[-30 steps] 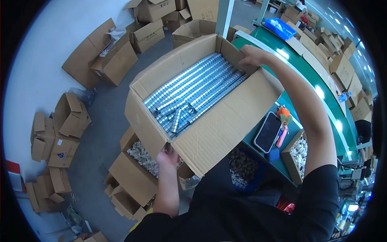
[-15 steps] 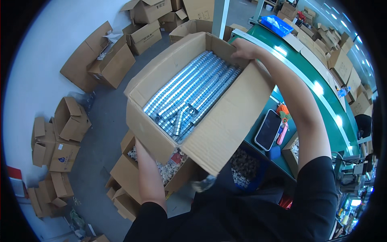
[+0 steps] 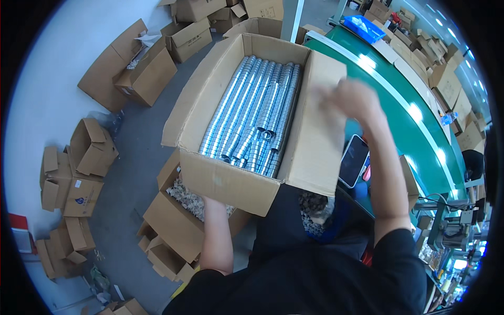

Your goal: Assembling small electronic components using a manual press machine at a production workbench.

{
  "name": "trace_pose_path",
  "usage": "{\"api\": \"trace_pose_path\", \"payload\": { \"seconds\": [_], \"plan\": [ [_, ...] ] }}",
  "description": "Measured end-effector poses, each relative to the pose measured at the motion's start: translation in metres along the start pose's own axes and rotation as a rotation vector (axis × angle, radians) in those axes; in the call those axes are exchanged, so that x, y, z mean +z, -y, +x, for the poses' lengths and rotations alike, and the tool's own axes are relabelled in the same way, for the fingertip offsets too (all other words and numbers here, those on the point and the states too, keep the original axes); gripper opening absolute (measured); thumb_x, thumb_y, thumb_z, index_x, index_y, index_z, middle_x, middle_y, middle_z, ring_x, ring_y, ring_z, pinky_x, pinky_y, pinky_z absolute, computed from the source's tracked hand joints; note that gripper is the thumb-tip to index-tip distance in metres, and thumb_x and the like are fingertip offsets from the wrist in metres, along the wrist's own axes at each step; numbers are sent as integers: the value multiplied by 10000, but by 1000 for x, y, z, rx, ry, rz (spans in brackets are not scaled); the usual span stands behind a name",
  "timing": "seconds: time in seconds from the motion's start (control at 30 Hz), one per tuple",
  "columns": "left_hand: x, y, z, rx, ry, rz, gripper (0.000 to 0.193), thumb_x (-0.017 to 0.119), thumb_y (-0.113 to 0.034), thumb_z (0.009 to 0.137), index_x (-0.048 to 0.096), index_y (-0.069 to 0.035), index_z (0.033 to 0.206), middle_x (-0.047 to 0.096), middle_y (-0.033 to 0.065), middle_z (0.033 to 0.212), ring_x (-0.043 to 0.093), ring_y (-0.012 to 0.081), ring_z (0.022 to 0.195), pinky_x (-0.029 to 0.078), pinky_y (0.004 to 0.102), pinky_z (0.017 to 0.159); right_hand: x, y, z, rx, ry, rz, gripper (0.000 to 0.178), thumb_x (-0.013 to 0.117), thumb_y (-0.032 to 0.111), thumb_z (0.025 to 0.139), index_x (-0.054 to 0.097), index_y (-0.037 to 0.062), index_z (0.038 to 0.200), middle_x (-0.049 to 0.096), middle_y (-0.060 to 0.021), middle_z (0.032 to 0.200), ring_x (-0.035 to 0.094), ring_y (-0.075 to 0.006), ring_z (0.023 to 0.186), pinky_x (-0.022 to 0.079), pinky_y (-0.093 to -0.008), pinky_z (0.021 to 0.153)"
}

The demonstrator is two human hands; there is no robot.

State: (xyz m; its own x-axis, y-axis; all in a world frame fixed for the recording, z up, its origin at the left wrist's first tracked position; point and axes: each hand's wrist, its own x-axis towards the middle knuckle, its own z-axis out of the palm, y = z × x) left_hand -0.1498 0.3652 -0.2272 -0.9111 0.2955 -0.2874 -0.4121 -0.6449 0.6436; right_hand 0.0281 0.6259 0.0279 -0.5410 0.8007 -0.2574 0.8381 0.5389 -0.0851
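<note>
An uncovered cardboard box (image 3: pixel 231 194) with its side flaps folded out is tilted in front of me. Inside lie long rows of short, shiny silver metal cylinders (image 3: pixel 247 105), stacked end to end. Toward the near end some shorter rows lie loose on top, and one ring-shaped end (image 3: pixel 266 135) faces up. My left forearm (image 3: pixel 216 236) reaches beneath the near side of the box, which hides the fingers. My right hand (image 3: pixel 354 100), smeared by motion, is at the box's right flap (image 3: pixel 320 131); whether it touches the flap I cannot tell.
Below the box stands another carton (image 3: pixel 178 231) of small pale pieces. A phone (image 3: pixel 353 160) lies on the green bench (image 3: pixel 391 126) to the right, with a blue tray (image 3: pixel 365 30) farther back. Several cartons (image 3: pixel 144 79) line the wall at left.
The box has turned so its rows point more straight away from me. My right hand has left the far right corner and come nearer along the right flap.
</note>
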Motion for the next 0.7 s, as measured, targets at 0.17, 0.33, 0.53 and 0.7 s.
{"api": "trace_pose_path", "payload": {
  "seconds": [0.17,0.33,0.53,0.7],
  "plan": [
    [4,-2,-19,-107,-45,-118,447,371,-467,1060,559,-137,1295,608,62,1241,641,241,1062,573,415,856,54,14,4,1,207,717,710,644,580,892,670,-112,1047,711,-231,1006,724,-301,825,627,-434,761],
    [-5,-5,-43,-140,186,-342,429,344,-473,1050,603,-147,1147,646,59,1144,642,232,998,564,395,798,38,14,43,-134,376,824,505,729,279,818,645,-150,1071,708,-226,953,727,-292,781,641,-404,668],
    [19,-3,-68,-483,-84,-288,413,350,-480,1045,559,-146,921,649,16,860,509,98,482,411,221,419,24,20,83,-166,98,528,399,752,140,760,657,-155,1010,706,-200,898,726,-293,743,626,-381,609],
    [40,-16,-83,-577,-126,-220,428,353,-478,1051,534,-135,870,586,-13,764,280,65,340,227,184,328,26,18,91,-222,12,414,322,755,133,734,702,-105,944,701,-178,816,723,-275,743,594,-388,609]
  ]
}}
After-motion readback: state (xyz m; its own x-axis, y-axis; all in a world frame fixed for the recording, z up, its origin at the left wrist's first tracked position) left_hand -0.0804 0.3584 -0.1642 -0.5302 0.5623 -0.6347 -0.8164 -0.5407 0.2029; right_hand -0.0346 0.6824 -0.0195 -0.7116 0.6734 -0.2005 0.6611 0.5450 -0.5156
